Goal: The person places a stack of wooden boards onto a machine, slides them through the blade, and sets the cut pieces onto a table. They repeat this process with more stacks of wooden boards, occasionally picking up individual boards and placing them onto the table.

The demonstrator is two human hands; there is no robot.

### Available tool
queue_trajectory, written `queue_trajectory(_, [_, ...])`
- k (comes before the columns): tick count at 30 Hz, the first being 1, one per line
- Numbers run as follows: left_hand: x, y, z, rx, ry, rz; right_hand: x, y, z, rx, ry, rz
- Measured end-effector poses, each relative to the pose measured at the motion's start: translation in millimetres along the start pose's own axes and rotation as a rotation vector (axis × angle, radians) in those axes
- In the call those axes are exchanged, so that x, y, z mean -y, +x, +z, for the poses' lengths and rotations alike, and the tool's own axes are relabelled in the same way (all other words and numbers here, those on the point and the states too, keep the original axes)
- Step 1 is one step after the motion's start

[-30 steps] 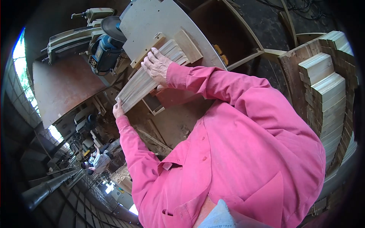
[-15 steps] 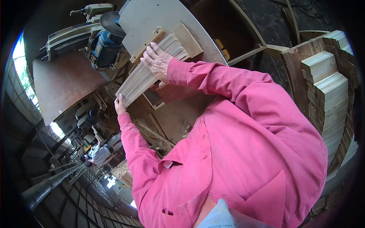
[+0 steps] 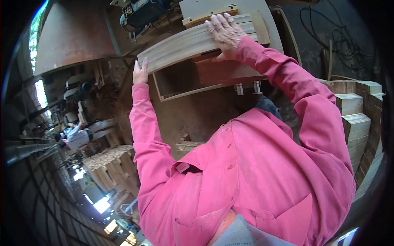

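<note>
Woodshop, stacked blocks [image 3: 357,119] at rt: right hand [image 3: 225,30] lies flat atop bundle of slats [image 3: 184,43] on machine table [image 3: 197,7], fingers spread. Left hand [image 3: 140,71] presses bundle's overhanging end, fingers straight, together, gripping nothing.

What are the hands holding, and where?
A bundle of wooden strips: the right hand lies flat on top near one end, the left hand presses against the other end.

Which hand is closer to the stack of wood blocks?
Right. The right hand lies flat on the wooden slats, toward the block stack; the left hand touches the slats' other end, farther away.
</note>
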State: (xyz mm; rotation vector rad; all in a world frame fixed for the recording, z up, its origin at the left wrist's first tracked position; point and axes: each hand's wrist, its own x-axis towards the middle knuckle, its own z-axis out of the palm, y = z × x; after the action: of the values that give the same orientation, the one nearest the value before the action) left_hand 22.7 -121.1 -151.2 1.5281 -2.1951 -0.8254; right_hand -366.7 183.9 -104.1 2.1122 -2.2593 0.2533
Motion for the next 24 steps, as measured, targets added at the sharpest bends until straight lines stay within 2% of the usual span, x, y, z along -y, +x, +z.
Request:
queue_trajectory(2, [-61, -37, 6, -0.14, 0.234, 0.197, 2, -3, -3, -0.016, -0.06, -0.017])
queue_trajectory(4, [-110, -60, 0, -0.058, 0.517, 0.432, 4, -5, 1, -0.07, -0.076, 0.004])
queue_trajectory(5, [-123, -63, 2, -0.058, 0.499, 0.431, 3, -7, 2, -0.114, -0.1, -0.02])
queue_trajectory(7, [-137, -58, 7, 0.089, 0.667, 0.746, 6, -9, -1, -0.119, -0.125, -0.035])
queue_trajectory(8, [-136, -49, 9, 0.076, 0.651, 0.759, 4, -7, -2, -0.134, -0.133, -0.047])
queue_trajectory(10, [-141, -25, 13, 0.259, 0.701, 0.711, 0, -3, 1, -0.184, -0.142, -0.056])
queue_trajectory(11, [-146, -20, 11, 0.322, 0.648, 0.695, 1, -2, -3, -0.123, -0.177, -0.053])
queue_trajectory(12, [-149, -16, 8, 0.32, 0.644, 0.738, 1, -1, -6, -0.059, -0.207, -0.047])
queue_trajectory(16, [-159, 1, 11, 0.287, 0.667, 0.772, -7, 14, -5, -0.057, -0.154, -0.035])
queue_trajectory(24, [-192, 83, 25, 0.298, 0.801, 0.695, -59, 86, 7, -0.123, -0.167, -0.047])
